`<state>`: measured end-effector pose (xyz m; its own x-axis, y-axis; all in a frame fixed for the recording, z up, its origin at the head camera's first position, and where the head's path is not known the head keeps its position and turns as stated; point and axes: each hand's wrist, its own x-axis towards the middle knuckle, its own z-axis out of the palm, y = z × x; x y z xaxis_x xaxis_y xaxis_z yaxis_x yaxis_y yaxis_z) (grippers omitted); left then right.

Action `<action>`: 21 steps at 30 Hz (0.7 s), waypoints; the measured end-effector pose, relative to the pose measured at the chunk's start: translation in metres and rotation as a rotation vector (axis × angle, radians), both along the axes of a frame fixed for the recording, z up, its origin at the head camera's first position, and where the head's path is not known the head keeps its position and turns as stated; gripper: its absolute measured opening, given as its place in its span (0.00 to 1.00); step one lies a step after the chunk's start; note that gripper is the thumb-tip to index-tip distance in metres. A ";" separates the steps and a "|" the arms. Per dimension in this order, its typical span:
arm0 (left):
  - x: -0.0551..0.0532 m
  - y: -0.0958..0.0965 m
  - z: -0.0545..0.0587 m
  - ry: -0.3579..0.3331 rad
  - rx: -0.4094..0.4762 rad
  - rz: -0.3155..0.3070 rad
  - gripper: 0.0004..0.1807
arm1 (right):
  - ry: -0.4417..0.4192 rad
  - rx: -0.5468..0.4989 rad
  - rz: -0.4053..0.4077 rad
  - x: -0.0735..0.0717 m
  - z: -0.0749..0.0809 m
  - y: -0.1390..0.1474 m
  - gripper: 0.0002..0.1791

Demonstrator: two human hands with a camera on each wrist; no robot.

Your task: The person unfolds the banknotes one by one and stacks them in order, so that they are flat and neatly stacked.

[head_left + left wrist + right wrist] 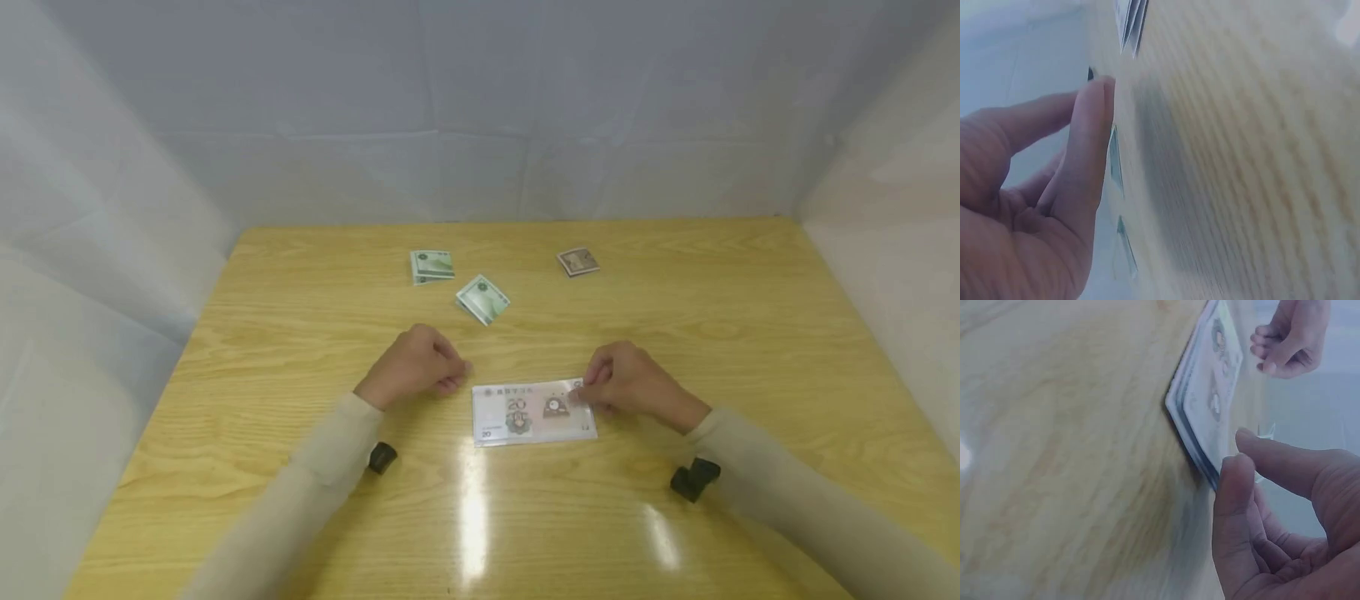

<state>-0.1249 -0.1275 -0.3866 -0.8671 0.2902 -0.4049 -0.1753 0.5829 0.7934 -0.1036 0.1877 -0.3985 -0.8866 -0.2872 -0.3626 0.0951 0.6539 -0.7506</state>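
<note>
Hands (633,382) by pale, layered banknotes (536,414)

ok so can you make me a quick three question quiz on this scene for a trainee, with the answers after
1. How many green folded notes lie on the table?
2. True or false: the left hand is apart from the stack of flat banknotes.
3. Fill in the blank: the number printed on the upper face of the stack of flat banknotes is ___.

Key:
1. Two.
2. True; the left wrist view shows a gap between them.
3. 20.
</note>
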 end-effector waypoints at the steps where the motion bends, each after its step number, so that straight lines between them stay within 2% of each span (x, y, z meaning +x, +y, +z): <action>1: -0.004 -0.002 -0.001 0.001 0.019 0.020 0.07 | 0.014 0.004 0.000 -0.001 0.001 -0.002 0.14; 5: -0.016 -0.008 -0.003 0.002 0.066 0.123 0.09 | 0.040 -0.019 0.003 -0.008 0.003 -0.012 0.12; 14: -0.039 -0.007 -0.008 0.008 0.175 0.311 0.11 | -0.067 -0.118 -0.069 -0.031 0.005 -0.036 0.14; 17: -0.045 -0.006 -0.009 0.008 0.216 0.350 0.12 | -0.120 -0.164 -0.106 -0.039 0.002 -0.043 0.14; 21: -0.050 -0.004 -0.010 0.016 0.243 0.369 0.13 | -0.151 -0.213 -0.129 -0.048 0.000 -0.051 0.14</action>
<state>-0.1753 -0.1315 -0.3971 -0.9361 0.0451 -0.3488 -0.3234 0.2793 0.9041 -0.1513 0.1368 -0.3989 -0.8613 -0.2595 -0.4368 0.2884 0.4580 -0.8409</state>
